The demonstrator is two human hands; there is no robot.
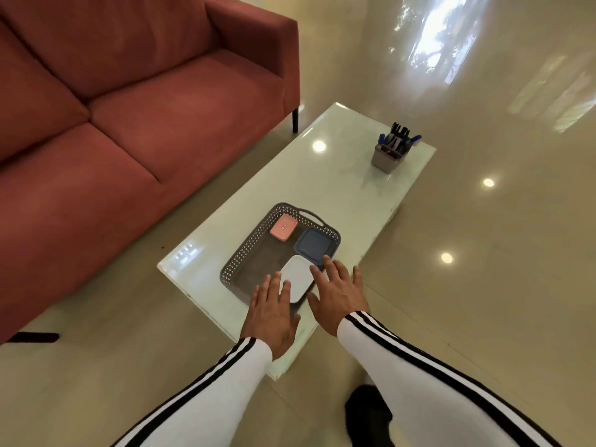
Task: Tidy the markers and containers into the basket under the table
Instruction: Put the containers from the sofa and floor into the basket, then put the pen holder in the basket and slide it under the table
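A grey perforated basket (245, 253) sits on the near half of the glass table (338, 188). Inside it lie a pink container (283, 232), a dark blue container (312, 245) and a white container (298, 277). My left hand (274, 317) hovers at the basket's near edge, fingers spread, its fingertips touching or just over the white container's left side. My right hand (338, 291) is spread at the container's right side. Neither hand grips anything. A grey cup of markers (390, 153) stands at the table's far end.
A red sofa (129, 124) runs along the table's left side, with a narrow strip of floor between them. Glossy beige floor surrounds the table on the right. My dark shoe (367, 411) is on the floor below the right arm.
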